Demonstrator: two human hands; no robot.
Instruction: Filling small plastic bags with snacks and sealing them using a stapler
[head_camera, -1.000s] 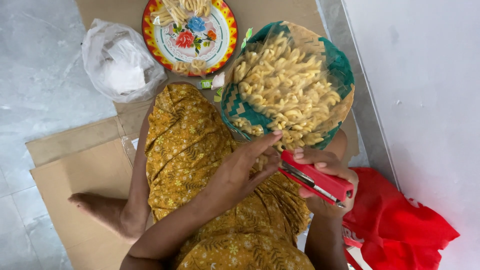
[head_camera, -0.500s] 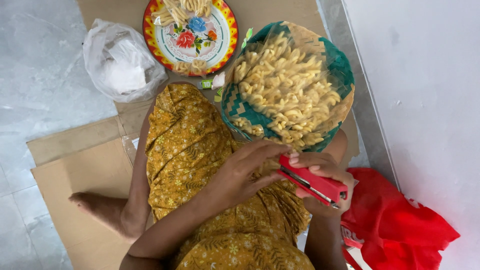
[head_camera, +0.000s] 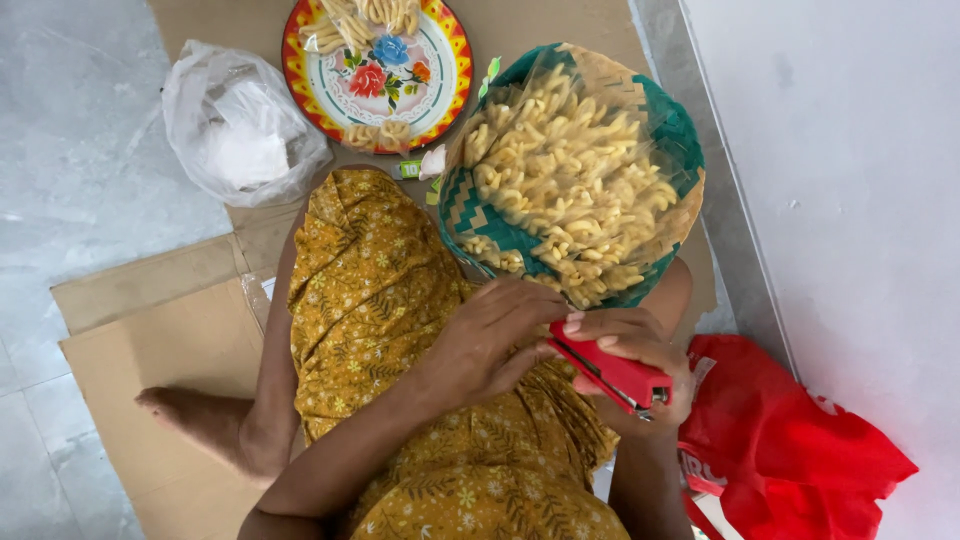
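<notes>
Right hand (head_camera: 630, 350): closed around a red stapler (head_camera: 610, 372), thumb on top, fingers wrapped beneath; stapler angled down toward the right, its nose pointing up-left at the basket's near edge.

Left hand (head_camera: 490, 335): palm down over the lap, fingers curled and pinched against the stapler's nose; whatever sits between the fingertips hidden, so contents of that grip cannot be told.

Woven basket (head_camera: 672, 130): green and tan, round, resting just beyond both hands against the knees, near rim touching the fingertips. Lined with clear plastic and heaped with pale yellow twisted snack pieces (head_camera: 560, 170).

Enamel plate (head_camera: 455, 75): round, red-and-yellow border, flower print at centre, lying beyond the basket to its left; several small clear packets of the same snack on it.

Clear plastic bag (head_camera: 240, 125): crumpled, white contents, left of the plate on the floor.

Small wrappers (head_camera: 420, 168): green and white scraps between plate and basket.

Mustard floral skirt (head_camera: 380, 300): draped over the crossed legs, under both hands.

Flattened cardboard (head_camera: 170, 340): spread beneath the seated person; bare foot (head_camera: 190, 415) resting on it at left.

Red bag (head_camera: 790, 440): soft, slumped beside the right forearm, by the white wall.
</notes>
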